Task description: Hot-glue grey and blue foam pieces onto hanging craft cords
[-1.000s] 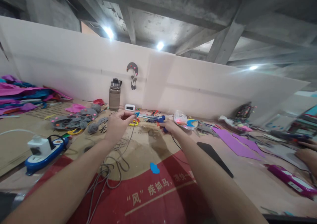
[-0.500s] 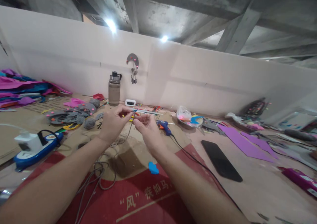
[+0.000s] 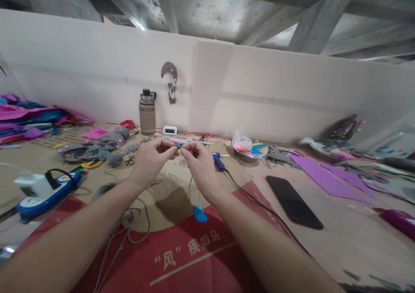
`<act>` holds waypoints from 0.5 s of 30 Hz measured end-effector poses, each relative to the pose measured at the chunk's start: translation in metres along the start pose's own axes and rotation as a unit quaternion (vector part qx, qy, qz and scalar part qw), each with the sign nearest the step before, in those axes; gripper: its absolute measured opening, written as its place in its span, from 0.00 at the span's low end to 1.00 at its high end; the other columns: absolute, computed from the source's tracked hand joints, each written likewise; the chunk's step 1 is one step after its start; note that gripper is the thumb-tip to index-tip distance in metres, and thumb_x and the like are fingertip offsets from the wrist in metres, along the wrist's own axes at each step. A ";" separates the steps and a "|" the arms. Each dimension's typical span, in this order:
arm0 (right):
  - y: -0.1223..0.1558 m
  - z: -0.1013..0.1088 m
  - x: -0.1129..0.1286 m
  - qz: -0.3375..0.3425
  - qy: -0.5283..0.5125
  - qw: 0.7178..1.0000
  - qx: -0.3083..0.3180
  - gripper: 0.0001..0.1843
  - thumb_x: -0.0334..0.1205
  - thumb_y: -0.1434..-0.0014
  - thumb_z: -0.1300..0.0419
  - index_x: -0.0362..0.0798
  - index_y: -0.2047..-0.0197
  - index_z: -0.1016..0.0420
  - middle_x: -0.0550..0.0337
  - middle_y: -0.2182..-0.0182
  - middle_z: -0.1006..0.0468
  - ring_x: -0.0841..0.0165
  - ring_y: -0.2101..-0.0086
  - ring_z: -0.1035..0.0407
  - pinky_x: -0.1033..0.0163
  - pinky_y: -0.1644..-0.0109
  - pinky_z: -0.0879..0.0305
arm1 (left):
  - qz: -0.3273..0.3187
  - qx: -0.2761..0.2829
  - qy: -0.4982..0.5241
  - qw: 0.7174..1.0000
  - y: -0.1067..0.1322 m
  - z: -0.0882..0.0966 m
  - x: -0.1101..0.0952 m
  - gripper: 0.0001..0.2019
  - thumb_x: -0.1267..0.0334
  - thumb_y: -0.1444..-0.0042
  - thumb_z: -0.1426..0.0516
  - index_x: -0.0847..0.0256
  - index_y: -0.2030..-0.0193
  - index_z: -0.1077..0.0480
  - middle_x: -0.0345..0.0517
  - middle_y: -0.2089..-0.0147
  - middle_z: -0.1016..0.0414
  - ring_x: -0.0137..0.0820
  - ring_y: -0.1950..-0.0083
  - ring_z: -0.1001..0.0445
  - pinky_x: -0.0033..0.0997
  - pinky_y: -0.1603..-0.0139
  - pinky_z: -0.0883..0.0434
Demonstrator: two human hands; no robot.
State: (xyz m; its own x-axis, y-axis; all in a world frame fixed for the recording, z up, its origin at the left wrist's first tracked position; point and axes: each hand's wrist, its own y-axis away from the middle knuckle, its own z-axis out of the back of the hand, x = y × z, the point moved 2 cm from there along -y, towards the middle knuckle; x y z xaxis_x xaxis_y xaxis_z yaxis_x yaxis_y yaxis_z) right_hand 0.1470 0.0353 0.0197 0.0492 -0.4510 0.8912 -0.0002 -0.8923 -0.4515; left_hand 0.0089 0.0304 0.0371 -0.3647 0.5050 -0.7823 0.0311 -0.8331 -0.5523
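My left hand point(image 3: 152, 160) and my right hand point(image 3: 201, 165) meet above the cardboard, fingertips pinched together. Between them is a tiny blue and yellow piece point(image 3: 179, 148), mostly hidden by the fingers. A thin grey cord point(image 3: 190, 186) hangs down just below my right hand's fingers. More of this cord lies in loose loops point(image 3: 132, 228) beside my left forearm. On the cardboard below my hands rests a small blue cutout point(image 3: 200, 214). Close behind my right hand lies a blue glue gun point(image 3: 218, 161), its cable running toward the front right.
Red printed cardboard point(image 3: 181, 271) covers the front. At left are a power strip point(image 3: 48, 195), grey felt pieces point(image 3: 87, 150) and balls of yarn point(image 3: 115, 158). A bottle point(image 3: 147, 116) and small clock point(image 3: 170, 130) stand behind. Rightward lie a bowl point(image 3: 248, 155), phone point(image 3: 292, 201) and purple sheet point(image 3: 324, 176).
My fingertips have drawn closer together and now cover more of the small piece. The cord's hanging end has swung from near my left fingers to below my right ones. The view has shifted slightly.
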 end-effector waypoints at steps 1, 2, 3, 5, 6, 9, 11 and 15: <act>0.000 0.001 0.001 0.010 0.014 1.000 -0.002 0.07 0.42 0.48 0.43 0.48 0.70 0.33 0.67 0.77 0.35 0.75 0.76 0.44 0.68 0.72 0.46 | 0.006 0.004 0.015 1.000 0.000 -0.001 0.000 0.10 0.58 0.51 0.40 0.63 0.68 0.28 0.44 0.72 0.23 0.29 0.72 0.25 0.28 0.69 0.26; 0.001 0.001 0.002 0.018 0.025 1.000 -0.005 0.07 0.42 0.48 0.43 0.47 0.70 0.33 0.67 0.77 0.36 0.75 0.76 0.44 0.67 0.72 0.47 | 0.012 0.007 0.029 0.999 0.000 -0.001 0.001 0.10 0.57 0.52 0.40 0.63 0.69 0.28 0.44 0.72 0.23 0.29 0.72 0.25 0.29 0.68 0.26; 0.001 0.001 0.003 0.023 0.035 0.999 -0.007 0.07 0.42 0.48 0.43 0.47 0.70 0.33 0.67 0.78 0.36 0.74 0.76 0.44 0.67 0.72 0.47 | 0.018 0.007 0.042 0.999 0.000 -0.001 0.001 0.11 0.57 0.52 0.39 0.63 0.69 0.28 0.44 0.72 0.23 0.29 0.72 0.25 0.30 0.67 0.25; 0.001 0.002 0.004 0.026 0.049 0.998 -0.009 0.08 0.43 0.47 0.44 0.47 0.71 0.33 0.68 0.78 0.36 0.74 0.76 0.45 0.67 0.72 0.48 | 0.028 0.006 0.069 0.997 0.000 -0.002 0.003 0.12 0.56 0.53 0.38 0.64 0.68 0.28 0.45 0.71 0.23 0.30 0.71 0.24 0.31 0.66 0.24; 0.001 0.002 0.004 0.028 0.054 0.998 -0.009 0.08 0.43 0.47 0.44 0.47 0.72 0.33 0.68 0.78 0.36 0.74 0.77 0.45 0.67 0.72 0.48 | 0.032 0.006 0.082 0.996 0.000 -0.003 0.004 0.12 0.56 0.54 0.38 0.64 0.68 0.29 0.45 0.71 0.23 0.30 0.70 0.24 0.31 0.65 0.24; 0.001 0.001 0.004 0.036 0.060 0.997 -0.007 0.09 0.44 0.45 0.45 0.47 0.72 0.33 0.67 0.78 0.35 0.74 0.76 0.43 0.67 0.72 0.47 | 0.037 0.009 0.117 0.992 0.000 -0.004 0.004 0.13 0.57 0.55 0.37 0.64 0.67 0.29 0.45 0.69 0.22 0.30 0.69 0.23 0.33 0.63 0.23; 0.001 0.001 0.003 0.041 0.064 0.997 -0.007 0.10 0.44 0.45 0.46 0.47 0.71 0.33 0.66 0.76 0.33 0.74 0.76 0.41 0.67 0.71 0.46 | 0.039 0.011 0.124 0.991 0.001 -0.004 0.004 0.14 0.57 0.55 0.37 0.64 0.66 0.29 0.46 0.68 0.22 0.30 0.69 0.23 0.33 0.63 0.23; 0.001 0.002 0.001 0.047 0.084 0.995 -0.011 0.11 0.45 0.44 0.46 0.47 0.71 0.32 0.63 0.75 0.30 0.73 0.74 0.38 0.67 0.71 0.45 | 0.038 0.016 0.104 0.994 0.002 -0.004 0.002 0.13 0.56 0.54 0.38 0.64 0.67 0.26 0.46 0.69 0.22 0.30 0.69 0.24 0.33 0.63 0.24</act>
State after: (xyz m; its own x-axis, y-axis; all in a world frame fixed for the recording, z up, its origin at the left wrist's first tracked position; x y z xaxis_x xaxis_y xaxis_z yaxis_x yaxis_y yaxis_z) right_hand 0.1486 0.0334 0.0202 -0.1190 -0.5282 0.8407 -0.0195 -0.8454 -0.5339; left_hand 0.0116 0.0310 0.0335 -0.1615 0.4730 -0.8661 0.0200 -0.8759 -0.4821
